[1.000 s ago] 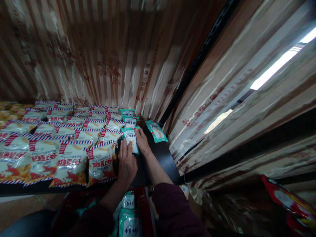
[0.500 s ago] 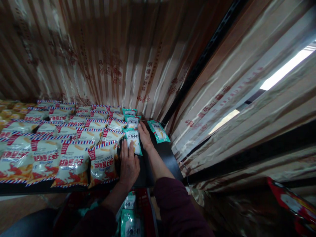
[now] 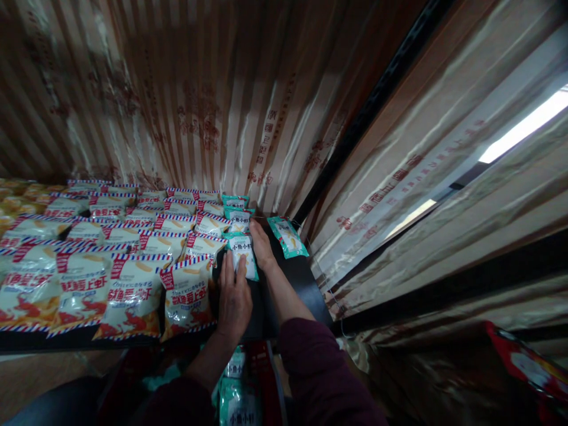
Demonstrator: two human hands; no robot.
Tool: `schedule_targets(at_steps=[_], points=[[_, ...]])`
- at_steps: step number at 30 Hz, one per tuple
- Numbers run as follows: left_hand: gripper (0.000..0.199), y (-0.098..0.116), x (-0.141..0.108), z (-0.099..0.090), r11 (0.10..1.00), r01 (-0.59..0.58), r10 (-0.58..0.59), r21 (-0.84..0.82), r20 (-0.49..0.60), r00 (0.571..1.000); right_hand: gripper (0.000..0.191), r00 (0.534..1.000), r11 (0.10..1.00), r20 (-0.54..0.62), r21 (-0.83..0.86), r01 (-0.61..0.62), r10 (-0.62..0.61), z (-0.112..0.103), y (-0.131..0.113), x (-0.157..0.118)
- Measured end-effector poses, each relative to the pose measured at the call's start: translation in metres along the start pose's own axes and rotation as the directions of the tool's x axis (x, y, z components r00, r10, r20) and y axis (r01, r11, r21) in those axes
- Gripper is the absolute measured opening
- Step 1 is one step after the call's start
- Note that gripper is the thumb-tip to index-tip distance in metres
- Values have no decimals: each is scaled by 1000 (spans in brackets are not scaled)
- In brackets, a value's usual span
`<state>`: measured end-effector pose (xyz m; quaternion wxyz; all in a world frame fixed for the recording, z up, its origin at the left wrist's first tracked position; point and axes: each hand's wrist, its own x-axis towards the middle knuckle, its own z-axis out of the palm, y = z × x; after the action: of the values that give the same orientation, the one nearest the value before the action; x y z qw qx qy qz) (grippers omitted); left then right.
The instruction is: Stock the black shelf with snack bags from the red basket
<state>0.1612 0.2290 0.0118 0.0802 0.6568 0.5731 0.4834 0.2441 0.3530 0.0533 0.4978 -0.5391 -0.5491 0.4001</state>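
A green-and-white snack bag (image 3: 242, 248) lies on the black shelf (image 3: 290, 290) at the right end of the rows. My left hand (image 3: 235, 299) rests on its lower left part, fingers stretched out along the wrapper. My right hand (image 3: 262, 245) lies along the right side of the same bag, fingers straight, its tips next to a second green bag (image 3: 238, 219) behind. A third green bag (image 3: 236, 202) stands farther back. To the right of my right hand, another green bag (image 3: 287, 237) lies apart by the shelf's corner.
Several rows of white-and-orange snack bags (image 3: 132, 296) fill the shelf to the left. Below its front edge, more green bags (image 3: 239, 402) sit in a dark red box (image 3: 268, 378). Plastic sheeting (image 3: 248, 106) hangs behind, and a black post (image 3: 355, 136) rises at the corner.
The view has shifted very slightly, moving the shelf's right end a little to the right. Both hands stay at the front green bag, with hardly any movement.
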Motion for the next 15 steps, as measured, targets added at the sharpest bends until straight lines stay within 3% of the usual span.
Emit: schedule_targets(at_steps=[7,15], points=[[52,-1,-1,-1,1000,15,-15,8,0,1000,62,999,999,-47,-31,-23,22,1,3,-7],[56,-5,-2,1,1000,1,-2,-30,-29,1000,56,991,998,-130,-54,-37,30,-3,20,-37]])
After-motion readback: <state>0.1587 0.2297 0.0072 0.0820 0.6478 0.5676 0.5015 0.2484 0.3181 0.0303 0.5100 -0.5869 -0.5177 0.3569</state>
